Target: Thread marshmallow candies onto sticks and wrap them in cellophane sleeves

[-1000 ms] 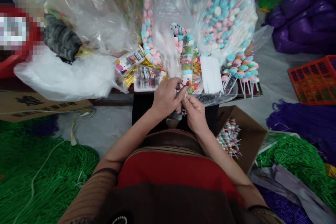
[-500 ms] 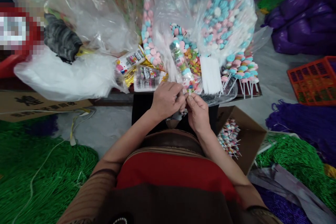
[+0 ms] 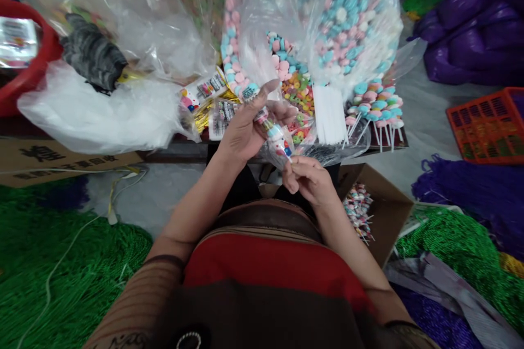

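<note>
A marshmallow candy skewer [image 3: 278, 139] in a clear printed wrapper slants between my hands. My left hand [image 3: 248, 130] is wrapped loosely around its upper part, with the thumb laid across. Lower down, my right hand [image 3: 311, 179] pinches the stick end, where the wrapper is gathered. Beyond them on the table are loose fruit-coloured candy rings [image 3: 301, 92] and a stack of white sticks [image 3: 328, 114]. Printed wrappers [image 3: 223, 114] and gold ties [image 3: 204, 119] lie left of my left hand. Unwrapped candy skewers [image 3: 379, 103] are piled at the table's right end.
Big clear bags of pink and blue marshmallows [image 3: 347, 16] stand at the back. A red basin [image 3: 49, 38] is at far left. Beside my right forearm, a cardboard box [image 3: 388, 218] holds wrapped candies. An orange crate [image 3: 487, 125] and green strands [image 3: 73, 262] are on the floor.
My left hand has moved up from the wrapper's lower end to its upper part, its thumb now raised. My right hand has shifted slightly down, and the skewer is more tilted.
</note>
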Demonstrator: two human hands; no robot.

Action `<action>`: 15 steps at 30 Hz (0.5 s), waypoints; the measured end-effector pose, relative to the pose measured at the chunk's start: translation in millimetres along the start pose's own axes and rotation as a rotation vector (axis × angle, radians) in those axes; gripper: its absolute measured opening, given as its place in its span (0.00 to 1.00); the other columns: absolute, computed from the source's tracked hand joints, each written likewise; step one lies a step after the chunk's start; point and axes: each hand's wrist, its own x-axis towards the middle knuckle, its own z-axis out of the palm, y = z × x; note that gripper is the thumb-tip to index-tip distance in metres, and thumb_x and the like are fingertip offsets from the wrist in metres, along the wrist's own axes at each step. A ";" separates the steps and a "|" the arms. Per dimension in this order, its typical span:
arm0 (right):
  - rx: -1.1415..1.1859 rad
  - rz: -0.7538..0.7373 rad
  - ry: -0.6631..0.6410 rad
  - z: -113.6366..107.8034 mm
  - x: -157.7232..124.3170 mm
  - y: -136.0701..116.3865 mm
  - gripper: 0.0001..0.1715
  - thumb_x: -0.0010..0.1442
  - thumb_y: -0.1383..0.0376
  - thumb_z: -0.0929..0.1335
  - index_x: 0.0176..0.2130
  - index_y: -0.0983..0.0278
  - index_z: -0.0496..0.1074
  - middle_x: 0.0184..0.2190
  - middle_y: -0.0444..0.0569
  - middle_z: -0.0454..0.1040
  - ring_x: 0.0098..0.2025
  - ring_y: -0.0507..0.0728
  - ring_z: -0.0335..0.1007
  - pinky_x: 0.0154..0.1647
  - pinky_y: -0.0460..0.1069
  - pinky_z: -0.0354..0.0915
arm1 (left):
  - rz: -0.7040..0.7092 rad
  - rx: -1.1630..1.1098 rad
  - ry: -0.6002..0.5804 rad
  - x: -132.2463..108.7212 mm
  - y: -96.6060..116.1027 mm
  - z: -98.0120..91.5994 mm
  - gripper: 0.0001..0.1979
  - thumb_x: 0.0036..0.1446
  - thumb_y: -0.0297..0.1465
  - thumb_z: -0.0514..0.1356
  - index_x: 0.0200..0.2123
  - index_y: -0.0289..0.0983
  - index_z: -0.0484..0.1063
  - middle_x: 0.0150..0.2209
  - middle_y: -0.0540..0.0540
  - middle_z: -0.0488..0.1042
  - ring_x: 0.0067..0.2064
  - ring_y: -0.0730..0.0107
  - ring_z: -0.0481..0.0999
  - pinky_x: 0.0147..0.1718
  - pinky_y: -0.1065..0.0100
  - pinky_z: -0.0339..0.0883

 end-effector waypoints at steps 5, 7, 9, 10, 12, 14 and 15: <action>-0.289 -0.359 0.564 -2.8 2.2 -4.8 0.11 0.61 0.55 0.73 0.42 0.58 0.79 0.29 0.41 0.78 0.25 0.49 0.67 0.28 0.46 0.65 | 0.072 -0.035 0.212 2.4 -7.9 -5.7 0.13 0.65 0.40 0.63 0.49 0.43 0.75 0.26 0.53 0.72 0.34 0.72 0.77 0.38 0.67 0.74; -0.301 -0.373 0.569 1.4 1.3 -3.2 0.12 0.62 0.54 0.72 0.42 0.57 0.80 0.29 0.41 0.77 0.24 0.49 0.66 0.26 0.46 0.64 | 0.097 -0.017 0.250 4.1 -9.4 -7.0 0.14 0.66 0.41 0.62 0.52 0.44 0.75 0.26 0.53 0.72 0.33 0.73 0.76 0.37 0.68 0.73; -0.250 -0.289 0.485 8.3 2.0 0.1 0.14 0.62 0.53 0.72 0.41 0.58 0.80 0.27 0.41 0.76 0.21 0.48 0.64 0.22 0.45 0.62 | 0.124 0.000 0.269 3.1 -11.6 -4.8 0.15 0.66 0.42 0.62 0.53 0.46 0.75 0.27 0.53 0.73 0.34 0.72 0.76 0.37 0.67 0.73; -0.212 -0.247 0.454 12.1 3.3 2.1 0.15 0.61 0.52 0.73 0.42 0.59 0.79 0.26 0.40 0.76 0.20 0.47 0.64 0.20 0.45 0.61 | 0.138 0.006 0.275 1.4 -13.0 -2.4 0.16 0.66 0.43 0.62 0.54 0.47 0.74 0.27 0.53 0.73 0.34 0.72 0.77 0.37 0.67 0.73; -0.122 -0.202 0.426 18.3 7.5 5.9 0.16 0.60 0.52 0.74 0.43 0.59 0.78 0.28 0.40 0.77 0.20 0.47 0.64 0.19 0.44 0.60 | 0.153 0.021 0.274 -3.8 -16.1 3.8 0.17 0.65 0.44 0.62 0.55 0.48 0.73 0.26 0.53 0.72 0.34 0.71 0.77 0.37 0.67 0.73; -0.023 -0.184 0.399 21.2 12.2 9.0 0.15 0.58 0.53 0.75 0.41 0.59 0.76 0.28 0.39 0.77 0.20 0.46 0.64 0.18 0.44 0.60 | 0.156 0.033 0.255 -9.6 -18.5 9.8 0.15 0.65 0.42 0.62 0.53 0.48 0.74 0.26 0.53 0.72 0.34 0.70 0.78 0.37 0.66 0.72; 0.027 -0.176 0.382 21.4 14.2 10.3 0.15 0.58 0.53 0.75 0.39 0.59 0.75 0.28 0.39 0.76 0.20 0.46 0.64 0.18 0.43 0.60 | 0.161 0.030 0.241 -12.0 -19.3 12.0 0.13 0.65 0.41 0.62 0.51 0.48 0.74 0.26 0.53 0.71 0.34 0.70 0.78 0.37 0.66 0.72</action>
